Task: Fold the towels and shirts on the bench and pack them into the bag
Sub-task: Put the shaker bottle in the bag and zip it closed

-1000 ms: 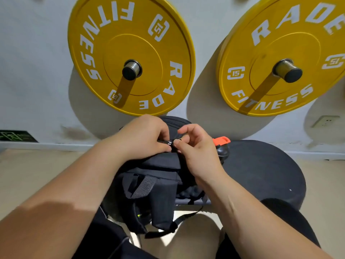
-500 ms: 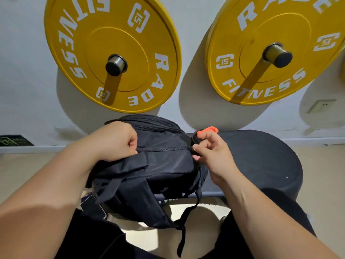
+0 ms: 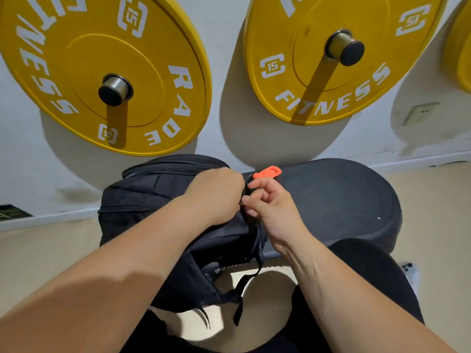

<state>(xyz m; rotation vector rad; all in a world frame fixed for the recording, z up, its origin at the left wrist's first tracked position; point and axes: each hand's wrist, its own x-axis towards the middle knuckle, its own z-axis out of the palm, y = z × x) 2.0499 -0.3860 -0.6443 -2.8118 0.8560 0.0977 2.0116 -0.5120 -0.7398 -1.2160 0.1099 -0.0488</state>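
Note:
A black backpack (image 3: pixel 142 197) lies on the left end of a black padded bench (image 3: pixel 339 200), its straps hanging off the near edge. My left hand (image 3: pixel 216 194) is closed on the bag's fabric at its right side. My right hand (image 3: pixel 270 205) pinches something small and dark at the same spot, apparently a zipper pull, its fingers touching the left hand. An orange tab (image 3: pixel 267 172) sticks out just behind my fingers. No towels or shirts show; the bag's zipper line looks closed.
Two yellow weight plates (image 3: pixel 153 80) (image 3: pixel 293 72) hang on pegs on the white wall right behind the bench. A third plate (image 3: pixel 461 47) shows at the right edge. Beige floor lies on both sides. My dark-clothed legs (image 3: pixel 369 271) are under the bench's near edge.
My right hand ran from the bag's top middle to its right side. My left hand then moved right from the bag's left part to meet it. The view shifted.

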